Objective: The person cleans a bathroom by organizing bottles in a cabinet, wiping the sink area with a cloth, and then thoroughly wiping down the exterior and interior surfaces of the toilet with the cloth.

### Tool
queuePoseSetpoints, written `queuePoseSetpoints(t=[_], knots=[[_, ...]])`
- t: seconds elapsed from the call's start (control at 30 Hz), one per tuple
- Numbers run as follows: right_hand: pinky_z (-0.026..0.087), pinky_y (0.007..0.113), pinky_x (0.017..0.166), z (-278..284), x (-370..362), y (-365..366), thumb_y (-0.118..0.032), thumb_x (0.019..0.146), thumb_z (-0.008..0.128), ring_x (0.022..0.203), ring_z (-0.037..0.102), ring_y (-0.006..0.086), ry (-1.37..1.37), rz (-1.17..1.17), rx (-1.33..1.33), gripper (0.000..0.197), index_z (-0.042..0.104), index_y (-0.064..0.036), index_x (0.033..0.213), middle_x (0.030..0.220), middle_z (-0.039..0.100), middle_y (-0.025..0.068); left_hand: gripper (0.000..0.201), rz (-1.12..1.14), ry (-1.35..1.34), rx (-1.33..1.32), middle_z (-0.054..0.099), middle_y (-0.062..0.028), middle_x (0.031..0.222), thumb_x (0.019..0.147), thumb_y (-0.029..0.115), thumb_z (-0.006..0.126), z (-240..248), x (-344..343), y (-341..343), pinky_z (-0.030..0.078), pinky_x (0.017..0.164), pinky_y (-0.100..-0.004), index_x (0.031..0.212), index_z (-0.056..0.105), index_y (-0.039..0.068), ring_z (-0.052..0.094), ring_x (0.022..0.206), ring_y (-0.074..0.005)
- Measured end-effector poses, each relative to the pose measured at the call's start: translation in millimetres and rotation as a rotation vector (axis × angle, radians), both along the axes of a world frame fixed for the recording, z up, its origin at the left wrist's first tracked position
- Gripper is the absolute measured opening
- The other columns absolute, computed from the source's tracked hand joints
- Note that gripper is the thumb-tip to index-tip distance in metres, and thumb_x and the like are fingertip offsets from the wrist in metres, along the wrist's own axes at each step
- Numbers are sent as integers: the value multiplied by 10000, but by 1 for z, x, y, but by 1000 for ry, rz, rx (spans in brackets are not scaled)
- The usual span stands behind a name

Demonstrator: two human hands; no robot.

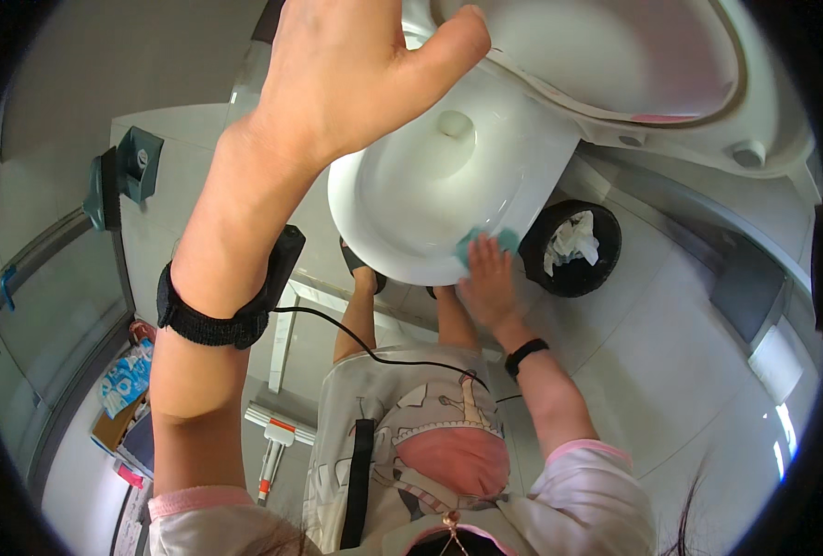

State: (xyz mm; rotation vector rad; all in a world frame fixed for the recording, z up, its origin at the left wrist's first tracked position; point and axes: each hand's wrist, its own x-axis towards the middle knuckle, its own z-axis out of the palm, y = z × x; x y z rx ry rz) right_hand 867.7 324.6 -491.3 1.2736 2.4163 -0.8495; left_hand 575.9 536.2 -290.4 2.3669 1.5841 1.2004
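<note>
A white toilet (pixel 346 208) stands in front of me, its bowl open and a little water at the bottom. The raised lid and seat (pixel 615 56) lean back at the upper right. My right hand (pixel 491 289) presses a teal cloth (pixel 509 241) with its fingers onto the near right part of the bowl's rim. High in the view and close to the camera, my left hand (pixel 346 79) reaches over the toilet's left side. Its thumb is stretched out; the other fingers run past the top edge, so what they touch is hidden.
A black bin (pixel 573 278) with crumpled white tissue stands right of the toilet. At the left are a dark green holder (pixel 139 165) and a glass partition (pixel 55 306). A blue-white packet (pixel 127 378) and a white-orange floor tool (pixel 274 445) lie lower left. A black cable (pixel 383 360) crosses my lap.
</note>
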Motion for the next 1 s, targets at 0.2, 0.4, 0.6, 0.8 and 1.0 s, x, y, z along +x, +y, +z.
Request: queuePoseSetpoints(t=[0.2,0.4,0.6,0.8,1.0], knots=[[85,413,1052,3,-45,-46,-354,854,418,1317,66,248,115,213,-102,631,179,-43,1349,1414,145,108,574,-169,-8,18,441,-243,1206,657,62,563,7,-35,-17,288,984,-422,1199,404,-40,362,1174,-402],[108,382,1049,8,-102,-29,-371,838,442,1299,139,199,211,433,-34,597,290,-37,1308,1393,221,54,552,-31,-84,-195,444,-223,1214,695,100,581,12,-83,-66,284,991,-414,1202,408,-34,370,1179,-370],[170,391,1032,-1,-167,-1,-358,800,508,1282,188,200,244,509,138,606,332,-37,1283,1366,274,49,576,238,-268,-431,390,-199,1276,694,105,556,-16,-121,-159,288,971,-408,1225,385,-36,334,1205,-362],[163,433,1033,-33,-213,79,-347,783,529,1287,174,258,212,418,300,676,260,-18,1310,1365,255,111,530,442,-422,-674,394,-170,1287,706,78,548,-37,-111,-245,272,994,-390,1211,420,-21,311,1233,-335],[158,474,1010,-53,-222,223,-347,820,489,1272,190,322,128,250,619,615,296,16,1278,1367,231,174,588,435,-575,-836,351,-160,1324,677,-19,516,-54,-95,-286,219,1022,-383,1248,379,-17,268,1263,-302]])
